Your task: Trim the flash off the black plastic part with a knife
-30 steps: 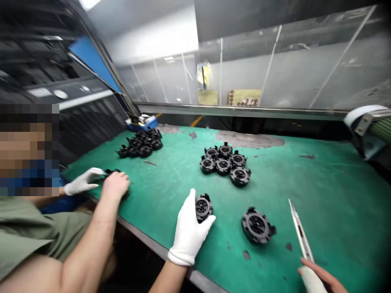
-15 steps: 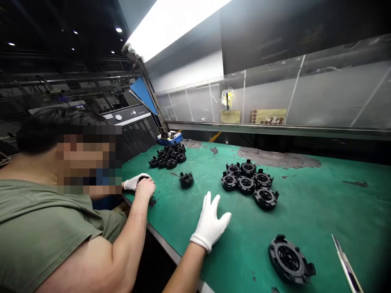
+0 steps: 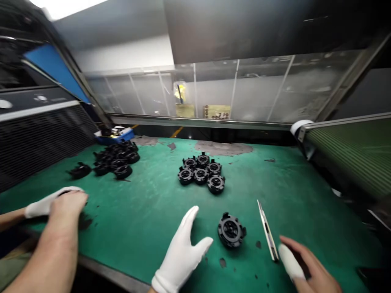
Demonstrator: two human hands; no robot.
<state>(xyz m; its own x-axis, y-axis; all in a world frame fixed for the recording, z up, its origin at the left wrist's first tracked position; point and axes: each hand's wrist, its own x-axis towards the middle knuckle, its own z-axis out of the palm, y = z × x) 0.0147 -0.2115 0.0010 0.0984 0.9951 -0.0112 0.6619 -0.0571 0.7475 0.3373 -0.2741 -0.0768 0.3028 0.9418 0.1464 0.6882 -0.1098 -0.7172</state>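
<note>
Head view, and your left hand point(image 3: 183, 254), in its white glove, hovers open with fingers spread just left of the lone black round part point(image 3: 231, 230) on the green bench point(image 3: 152, 211), gripping nothing. Your right hand point(image 3: 305, 266), bare but for a white cot on one finger, hangs loose and empty right of that part, its tip just short of the slim knife point(image 3: 266, 230), which lies flat beside the part, likely kept within easy reach. Beyond the lone part sits a tight cluster of black parts point(image 3: 201, 175); far left of it lies a second heap point(image 3: 114, 158) with a blue tray point(image 3: 117, 136) behind. At the left bench edge a co-worker's gloved hand point(image 3: 45, 203) and bare hand point(image 3: 69, 205) crowd together. A green conveyor point(image 3: 351, 150) runs off to the right. Nothing blocks the part.
</note>
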